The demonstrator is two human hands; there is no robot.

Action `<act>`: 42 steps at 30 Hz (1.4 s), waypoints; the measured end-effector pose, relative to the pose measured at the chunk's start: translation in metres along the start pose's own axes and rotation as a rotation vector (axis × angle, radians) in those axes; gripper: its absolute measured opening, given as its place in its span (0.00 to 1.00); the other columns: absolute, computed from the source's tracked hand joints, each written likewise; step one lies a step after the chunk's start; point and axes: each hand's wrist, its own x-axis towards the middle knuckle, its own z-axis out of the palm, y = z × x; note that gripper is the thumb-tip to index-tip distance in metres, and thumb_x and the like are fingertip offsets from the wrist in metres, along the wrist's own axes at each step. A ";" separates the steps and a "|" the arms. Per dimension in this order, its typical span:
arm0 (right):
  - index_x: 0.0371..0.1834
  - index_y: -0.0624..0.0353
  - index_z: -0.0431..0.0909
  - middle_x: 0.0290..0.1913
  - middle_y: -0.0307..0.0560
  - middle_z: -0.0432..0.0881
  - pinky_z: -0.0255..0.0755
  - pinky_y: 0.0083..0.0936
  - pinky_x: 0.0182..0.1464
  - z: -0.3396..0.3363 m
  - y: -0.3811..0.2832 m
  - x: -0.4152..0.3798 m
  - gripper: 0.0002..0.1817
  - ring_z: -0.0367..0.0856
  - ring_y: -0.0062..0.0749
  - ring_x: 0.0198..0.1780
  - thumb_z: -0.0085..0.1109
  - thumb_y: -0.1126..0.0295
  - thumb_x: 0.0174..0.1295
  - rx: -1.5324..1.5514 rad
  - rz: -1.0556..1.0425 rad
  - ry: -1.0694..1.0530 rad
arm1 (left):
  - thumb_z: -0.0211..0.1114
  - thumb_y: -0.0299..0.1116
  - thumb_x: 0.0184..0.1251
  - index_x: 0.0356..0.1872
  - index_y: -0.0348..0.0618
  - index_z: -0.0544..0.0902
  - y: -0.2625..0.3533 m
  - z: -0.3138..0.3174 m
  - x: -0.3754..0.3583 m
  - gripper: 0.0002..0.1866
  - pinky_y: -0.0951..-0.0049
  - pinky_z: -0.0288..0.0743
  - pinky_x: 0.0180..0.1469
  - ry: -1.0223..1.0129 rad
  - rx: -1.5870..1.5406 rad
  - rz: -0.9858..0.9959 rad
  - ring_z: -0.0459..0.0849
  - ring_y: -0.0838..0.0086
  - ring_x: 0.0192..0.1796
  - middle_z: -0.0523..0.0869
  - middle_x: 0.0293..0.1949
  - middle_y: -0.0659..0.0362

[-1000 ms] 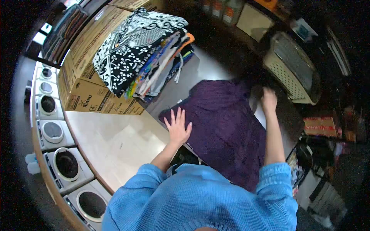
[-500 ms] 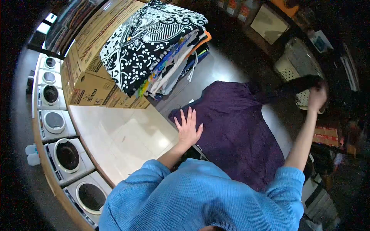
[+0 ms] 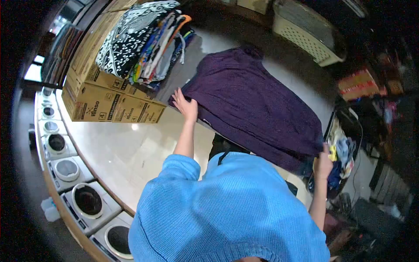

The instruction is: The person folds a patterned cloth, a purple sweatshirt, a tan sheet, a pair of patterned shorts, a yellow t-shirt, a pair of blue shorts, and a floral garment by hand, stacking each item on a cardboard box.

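A dark purple garment (image 3: 257, 105) lies spread over the grey table (image 3: 214, 41). My left hand (image 3: 187, 106) rests on its left corner near the table's front edge, fingers apart. At the garment's lower right end, my right hand (image 3: 323, 162) is closed on the dark cloth. Behind my left hand stands a stack of folded clothes (image 3: 161, 48) with a black-and-white patterned cloth (image 3: 126, 43) on top.
Cardboard boxes (image 3: 104, 100) stand at the left beside the stack. A row of front-loading machines (image 3: 87, 198) runs down the left. A cream basket (image 3: 305, 41) sits at the back right, and a heap of clothes (image 3: 345, 153) lies beyond my right hand.
My right hand has come down and towards me from the back right, and the garment now stretches further right. The view has turned right. My left hand stays at the left corner.
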 end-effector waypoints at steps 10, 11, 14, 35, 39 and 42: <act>0.35 0.62 0.69 0.62 0.55 0.78 0.75 0.38 0.28 -0.008 -0.012 -0.031 0.10 0.79 0.49 0.27 0.56 0.82 0.49 0.014 -0.052 0.133 | 0.59 0.31 0.65 0.50 0.49 0.86 -0.011 -0.030 0.023 0.15 0.48 0.66 0.66 -0.122 0.332 0.234 0.76 0.57 0.64 0.78 0.63 0.52; 0.36 0.62 0.69 0.61 0.55 0.78 0.76 0.38 0.29 -0.010 -0.011 -0.032 0.11 0.81 0.51 0.28 0.55 0.82 0.49 0.011 -0.082 0.115 | 0.58 0.30 0.65 0.51 0.50 0.86 -0.013 -0.034 0.022 0.15 0.47 0.65 0.66 -0.143 0.412 0.286 0.76 0.58 0.64 0.78 0.63 0.53; 0.42 0.62 0.71 0.63 0.54 0.76 0.79 0.43 0.36 -0.009 -0.011 -0.045 0.17 0.83 0.55 0.36 0.60 0.79 0.47 0.103 -0.096 -0.252 | 0.55 0.30 0.66 0.60 0.51 0.79 -0.018 -0.045 0.027 0.20 0.41 0.59 0.68 -0.264 0.622 0.355 0.73 0.61 0.67 0.77 0.65 0.55; 0.44 0.62 0.79 0.60 0.63 0.76 0.64 0.43 0.65 0.085 0.016 0.148 0.20 0.70 0.59 0.62 0.71 0.71 0.45 0.200 0.192 -0.263 | 0.73 0.41 0.51 0.41 0.34 0.84 0.060 0.075 0.175 0.21 0.58 0.77 0.51 -0.643 -0.079 0.094 0.85 0.52 0.48 0.87 0.40 0.43; 0.45 0.63 0.77 0.50 0.50 0.79 0.70 0.30 0.59 0.102 0.052 0.151 0.24 0.78 0.41 0.55 0.72 0.78 0.40 0.542 0.574 -0.585 | 0.74 0.39 0.50 0.38 0.40 0.84 0.054 0.077 0.206 0.17 0.60 0.77 0.50 -0.619 0.109 -0.008 0.85 0.54 0.47 0.86 0.41 0.47; 0.43 0.63 0.77 0.42 0.44 0.79 0.72 0.24 0.49 0.078 0.047 0.157 0.24 0.79 0.27 0.47 0.72 0.78 0.37 0.745 0.578 -0.501 | 0.69 0.34 0.49 0.42 0.44 0.83 0.071 0.076 0.216 0.16 0.58 0.76 0.54 -0.567 0.380 0.275 0.82 0.53 0.52 0.84 0.45 0.48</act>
